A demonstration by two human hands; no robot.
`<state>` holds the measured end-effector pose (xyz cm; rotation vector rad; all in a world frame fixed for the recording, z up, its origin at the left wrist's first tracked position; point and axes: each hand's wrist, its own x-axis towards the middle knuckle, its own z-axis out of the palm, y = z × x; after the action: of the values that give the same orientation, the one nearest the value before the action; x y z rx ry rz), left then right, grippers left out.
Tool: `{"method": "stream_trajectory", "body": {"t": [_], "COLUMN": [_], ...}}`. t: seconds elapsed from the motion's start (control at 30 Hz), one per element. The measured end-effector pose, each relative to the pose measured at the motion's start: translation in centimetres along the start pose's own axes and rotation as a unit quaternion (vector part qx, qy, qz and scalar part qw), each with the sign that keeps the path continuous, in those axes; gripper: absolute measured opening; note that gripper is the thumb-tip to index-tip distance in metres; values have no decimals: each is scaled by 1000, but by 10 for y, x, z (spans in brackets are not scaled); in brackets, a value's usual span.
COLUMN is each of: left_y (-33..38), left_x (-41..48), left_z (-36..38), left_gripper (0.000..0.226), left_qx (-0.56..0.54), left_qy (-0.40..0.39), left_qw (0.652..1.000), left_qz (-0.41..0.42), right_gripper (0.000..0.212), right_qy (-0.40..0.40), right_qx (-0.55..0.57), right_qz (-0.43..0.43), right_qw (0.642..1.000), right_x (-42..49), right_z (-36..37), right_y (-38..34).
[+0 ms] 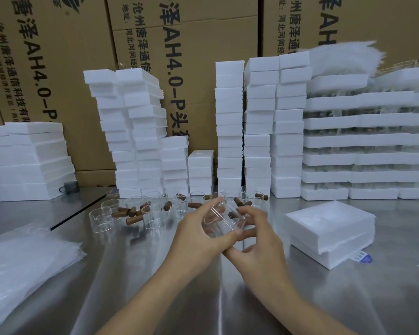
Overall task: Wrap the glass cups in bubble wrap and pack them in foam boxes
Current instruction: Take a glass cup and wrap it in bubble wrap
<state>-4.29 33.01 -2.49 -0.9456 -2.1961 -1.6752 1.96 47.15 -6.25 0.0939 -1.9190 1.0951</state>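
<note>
Left hand (pixel 198 234), right hand (pixel 257 240) gripping glass cup (pixel 224 223) sideways, mouth facing left

table: steel top (pixel 348 298), shiny, dark seam at left | cartons: brown cardboard cartons (pixel 58 68) stacked along the back, black print incl. "AH4.0-P" | device: small grey device (pixel 69 185) with black cord, far left | label: blue-and-white label (pixel 362 257), right
</note>
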Motion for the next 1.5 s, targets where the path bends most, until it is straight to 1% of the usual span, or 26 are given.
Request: {"method": "stream_trajectory", "body": {"t": [0.07, 0.17, 0.23, 0.37, 0.5, 0.57, 0.67, 0.7, 0.8, 1.03, 1.27, 1.4, 1.5], "left_y": [1, 4, 5, 3, 2, 2, 0, 0, 0, -2, 0, 2, 5], "left_x": [0, 1, 1, 3, 6, 7, 9, 9, 9, 7, 6, 6, 7], "left_z": [0, 0, -1, -4, -8, -9, -11, -11, -12, -14, -15, -16, -18], "left_gripper": [79, 89, 90, 85, 82, 76, 60, 59, 71, 70, 74, 73, 74], "left_qx": [-13, -28, -43, -60, -71, -83, -100, -98, -70, -18, -28, -34, -77], "left_qy": [-3, -1, 3, 1, -5, -9, -12, -13, -15, -18, -34, -39, -43], "left_qw": [1000, 1000, 999, 998, 997, 996, 994, 994, 997, 1000, 999, 998, 994], "left_qz": [-1, -2, -12, -28, -30, -36, -46, -45, -33, -12, -17, -23, -57], "right_gripper": [69, 72, 72, 64, 59, 58, 60, 60, 60, 58, 54, 51, 48], "right_qy": [7, 7, 0, -14, -31, -34, -40, -44, -57, -74, -84, -93, -95], "right_qx": [4, -12, -8, 47, 70, 75, 79, 81, 80, 69, 87, 101, 107], "right_qz": [-7, -28, -42, -41, -44, -45, -45, -45, -43, -47, -17, -3, 12], "right_qw": [1000, 1000, 999, 998, 996, 996, 995, 995, 994, 994, 992, 991, 990], "right_x": [0, 1, 1, 4, 8, 9, 10, 10, 10, 12, 13, 13, 11], "right_z": [1, 0, -1, -4, -9, -11, -12, -12, -14, -17, -17, -16, -15], "right_y": [1, 0, -2, -6, -6, -7, -9, -8, -7, -5, -1, -1, -2]}}
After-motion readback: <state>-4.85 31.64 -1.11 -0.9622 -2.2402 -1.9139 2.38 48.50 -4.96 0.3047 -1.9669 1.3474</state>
